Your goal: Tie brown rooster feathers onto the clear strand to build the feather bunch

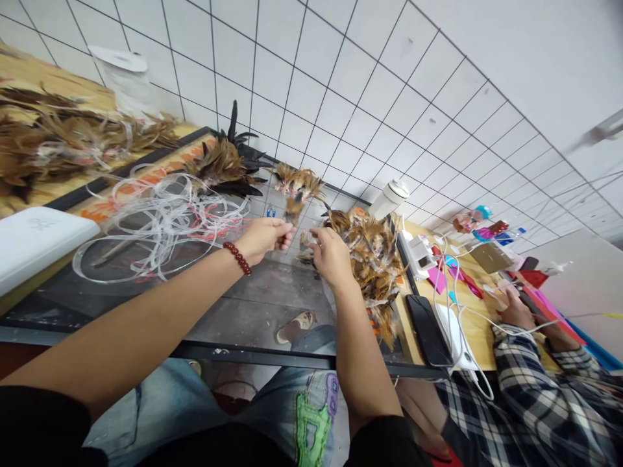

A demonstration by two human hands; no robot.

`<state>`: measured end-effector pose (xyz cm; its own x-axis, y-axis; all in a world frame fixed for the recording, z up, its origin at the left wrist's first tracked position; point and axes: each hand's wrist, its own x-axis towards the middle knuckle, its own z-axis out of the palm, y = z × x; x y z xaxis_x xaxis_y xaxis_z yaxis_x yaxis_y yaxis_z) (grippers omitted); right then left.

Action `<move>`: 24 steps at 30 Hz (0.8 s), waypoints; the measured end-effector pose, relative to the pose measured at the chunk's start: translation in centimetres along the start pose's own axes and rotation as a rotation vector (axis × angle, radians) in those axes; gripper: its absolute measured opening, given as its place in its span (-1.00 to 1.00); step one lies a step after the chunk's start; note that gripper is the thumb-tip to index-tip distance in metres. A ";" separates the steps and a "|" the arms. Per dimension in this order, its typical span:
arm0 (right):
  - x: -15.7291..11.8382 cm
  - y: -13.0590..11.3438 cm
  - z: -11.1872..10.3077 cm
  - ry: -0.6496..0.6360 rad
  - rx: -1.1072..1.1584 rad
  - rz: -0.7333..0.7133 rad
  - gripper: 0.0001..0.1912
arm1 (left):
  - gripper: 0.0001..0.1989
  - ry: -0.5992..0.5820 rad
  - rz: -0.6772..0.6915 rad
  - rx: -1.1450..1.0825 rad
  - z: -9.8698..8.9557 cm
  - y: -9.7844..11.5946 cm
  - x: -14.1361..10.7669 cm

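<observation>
My left hand (268,240), with a dark red bead bracelet (237,258) at the wrist, is closed in a pinch on a small brown feather bunch (293,209) that points up and away from me. My right hand (333,255) is just to the right of it, fingers curved and apart, beside a few loose feathers (305,258) on the glassy tabletop. Close by on the right lies a large pile of brown feathers (372,253). Beyond my hands sits a smaller feather cluster (300,181).
Tangled clear plastic strips (165,224) lie left, beside a white box (43,250). Behind are black and brown feathers (228,162) and a white spool (121,74). A white bottle (390,198), a phone (428,329) and cables stand right, near another person's hand (516,310).
</observation>
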<state>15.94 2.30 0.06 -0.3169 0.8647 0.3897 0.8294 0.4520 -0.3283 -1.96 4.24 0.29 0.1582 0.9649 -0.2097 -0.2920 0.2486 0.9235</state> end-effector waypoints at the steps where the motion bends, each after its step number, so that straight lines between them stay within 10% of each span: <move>1: 0.0 0.1 -0.1 -0.043 -0.019 0.005 -0.72 | -0.84 0.049 0.029 -0.052 0.0 0.1 0.0; 7: 0.1 0.4 0.9 -0.287 0.000 -0.089 -0.85 | -0.86 0.123 0.049 -0.141 -0.1 0.3 0.1; 16: 0.7 -0.1 1.1 0.014 0.936 0.353 -0.81 | -0.86 0.108 0.009 -0.160 -0.2 0.2 0.2; 24: 0.9 -0.4 1.2 0.022 1.057 0.511 -0.69 | -0.87 0.042 0.026 -0.021 0.3 -0.3 -0.2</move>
<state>14.76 3.20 -0.47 -0.0408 0.9990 0.0170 0.0597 0.0194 -0.9980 -1.63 3.99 0.19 0.1111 0.9736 -0.1995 -0.3150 0.2249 0.9220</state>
